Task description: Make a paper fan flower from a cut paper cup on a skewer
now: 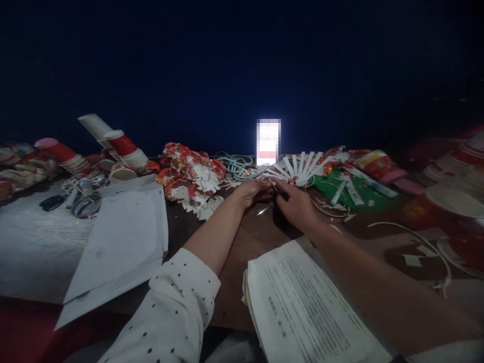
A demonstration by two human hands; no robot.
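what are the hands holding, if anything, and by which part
Cannot be told: left hand and right hand are close together, hiding any grip; a pointed silvery metal blade shows below them.

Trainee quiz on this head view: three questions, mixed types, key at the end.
1. True or false: the left hand and right hand are close together.
2. Which spread like a fan just beyond the right hand?
A) stacked cups
B) white strips
C) printed pages
3. Fill in: the white tubes lie on a ____ sheet.

Key: 1 True; 2 B; 3 green.
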